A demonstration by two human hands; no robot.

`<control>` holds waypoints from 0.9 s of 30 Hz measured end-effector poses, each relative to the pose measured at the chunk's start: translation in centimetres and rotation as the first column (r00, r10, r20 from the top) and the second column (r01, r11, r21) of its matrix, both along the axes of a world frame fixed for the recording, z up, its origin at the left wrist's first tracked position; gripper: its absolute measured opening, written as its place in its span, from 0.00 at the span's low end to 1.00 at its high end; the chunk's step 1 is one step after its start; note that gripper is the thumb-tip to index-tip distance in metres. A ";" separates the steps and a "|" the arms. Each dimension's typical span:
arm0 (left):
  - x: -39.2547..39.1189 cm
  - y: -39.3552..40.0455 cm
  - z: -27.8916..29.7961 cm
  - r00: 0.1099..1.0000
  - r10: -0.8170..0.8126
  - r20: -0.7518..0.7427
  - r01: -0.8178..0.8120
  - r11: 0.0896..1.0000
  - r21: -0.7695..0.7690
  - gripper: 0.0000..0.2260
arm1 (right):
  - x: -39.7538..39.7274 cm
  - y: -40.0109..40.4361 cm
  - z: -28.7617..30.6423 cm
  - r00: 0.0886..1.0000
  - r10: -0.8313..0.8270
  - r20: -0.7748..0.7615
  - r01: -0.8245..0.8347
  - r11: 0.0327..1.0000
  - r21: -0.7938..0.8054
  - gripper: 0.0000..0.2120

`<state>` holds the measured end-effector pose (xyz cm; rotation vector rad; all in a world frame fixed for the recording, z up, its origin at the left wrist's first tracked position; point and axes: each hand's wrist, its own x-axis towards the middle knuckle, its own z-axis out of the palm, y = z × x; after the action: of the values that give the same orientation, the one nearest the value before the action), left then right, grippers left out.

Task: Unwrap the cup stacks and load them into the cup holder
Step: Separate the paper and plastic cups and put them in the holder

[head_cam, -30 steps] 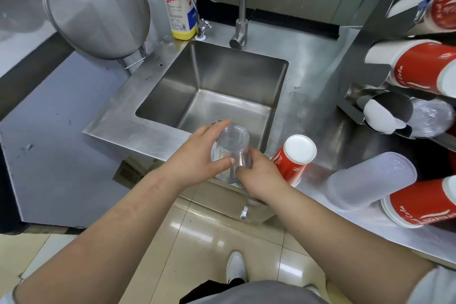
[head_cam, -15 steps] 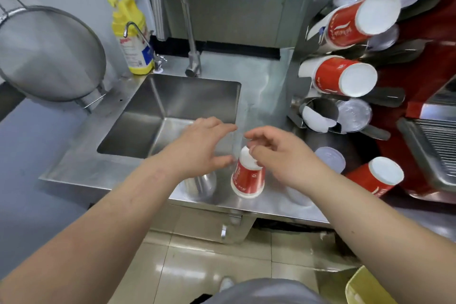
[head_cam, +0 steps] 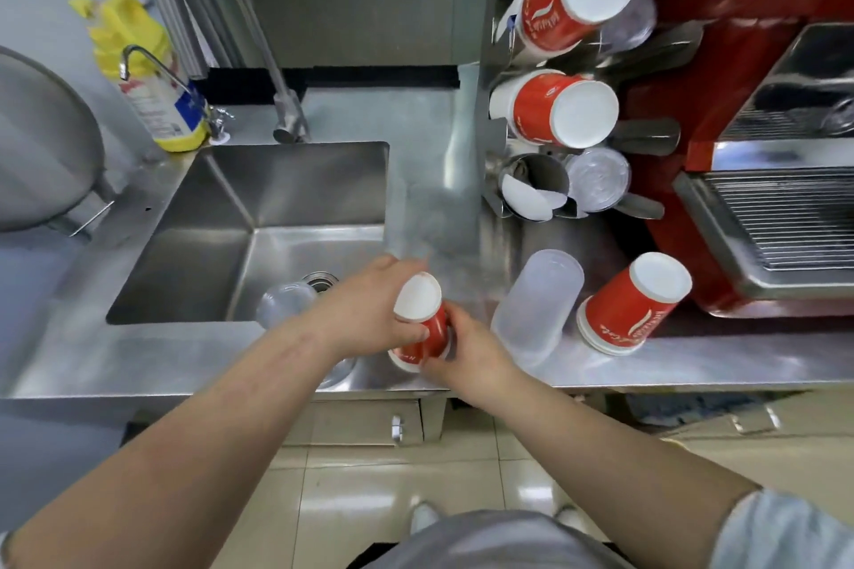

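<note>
While tilted (base up), red cup stack (head_cam: 423, 328) is gripped by left hand (head_cam: 365, 314) and right hand (head_cam: 466, 353).

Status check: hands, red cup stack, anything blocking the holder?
Left hand and right hand both grip small red cup stack, tilted at counter edge. Cup holder partly loaded. Frosted cup stack lies between.

Bright, even overhead light on my feed. Glare streaks on steel counter (head_cam: 138, 360) and floor tiles (head_cam: 351, 499). Slight motion blur, strong wide-angle bending at edges.
</note>
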<state>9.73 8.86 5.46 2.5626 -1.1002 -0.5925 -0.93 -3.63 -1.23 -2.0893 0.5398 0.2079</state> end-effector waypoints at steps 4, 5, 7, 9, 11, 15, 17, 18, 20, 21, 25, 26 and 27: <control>-0.6 0.4 -0.9 0.998 0.060 0.015 -0.059 0.997 -0.056 0.32 | -0.1 0.2 -1.1 0.999 -0.016 0.033 0.017 1.000 -0.007 0.32; -0.7 0.4 -1.0 0.997 0.071 0.016 -0.070 0.995 -0.067 0.32 | -0.1 0.2 -1.3 0.999 -0.014 0.036 0.015 1.000 -0.017 0.32; -0.7 0.4 -1.2 0.996 0.087 0.003 -0.086 0.993 -0.083 0.31 | -0.1 0.0 -1.7 0.999 -0.007 0.050 0.009 0.999 -0.036 0.30; -0.8 0.3 -1.1 0.995 0.097 -0.029 -0.099 0.991 -0.087 0.29 | -0.2 -0.2 -1.8 0.999 0.001 0.053 0.001 0.999 -0.036 0.30; -1.0 0.2 -0.8 0.993 0.101 -0.057 -0.106 0.990 -0.095 0.29 | -0.3 -0.4 -1.7 0.999 0.017 0.042 -0.016 1.000 -0.027 0.30; -1.6 0.4 1.2 0.994 0.105 -0.043 -0.111 0.981 -0.158 0.30 | -0.6 -1.0 -0.8 0.996 -0.002 0.093 0.001 1.000 0.013 0.32; -1.9 0.6 2.7 0.995 0.099 -0.016 -0.100 0.974 -0.204 0.33 | -0.8 -1.1 0.1 0.990 -0.009 0.139 0.003 0.999 0.047 0.33; -2.1 0.7 3.6 0.996 0.093 0.008 -0.089 0.968 -0.233 0.34 | -0.9 -1.1 0.8 0.986 -0.020 0.164 0.009 0.998 0.066 0.32; -2.6 0.8 5.7 0.994 0.085 0.070 -0.061 0.954 -0.294 0.33 | -1.2 -1.2 2.7 0.973 -0.031 0.231 0.007 0.994 0.108 0.30; -2.9 0.8 6.7 0.991 0.090 0.099 -0.054 0.946 -0.321 0.33 | -1.3 -1.3 3.7 0.963 -0.031 0.269 -0.004 0.992 0.126 0.30; -4.4 0.3 11.1 0.972 0.098 0.216 0.007 0.897 -0.442 0.34 | -2.5 -2.5 8.2 0.904 -0.057 0.424 -0.010 0.988 0.155 0.30; -4.8 -0.1 12.0 0.970 0.101 0.223 0.016 0.883 -0.469 0.34 | -2.9 -3.1 9.1 0.890 -0.060 0.451 -0.004 0.990 0.140 0.30; -5.3 -0.5 12.7 0.968 0.104 0.228 0.025 0.867 -0.498 0.34 | -3.5 -3.8 10.0 0.878 -0.066 0.474 0.006 0.992 0.127 0.31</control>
<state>4.41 8.33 18.16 2.2247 -1.0976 0.0394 -4.40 -7.44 8.77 -1.9139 0.2552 -0.2892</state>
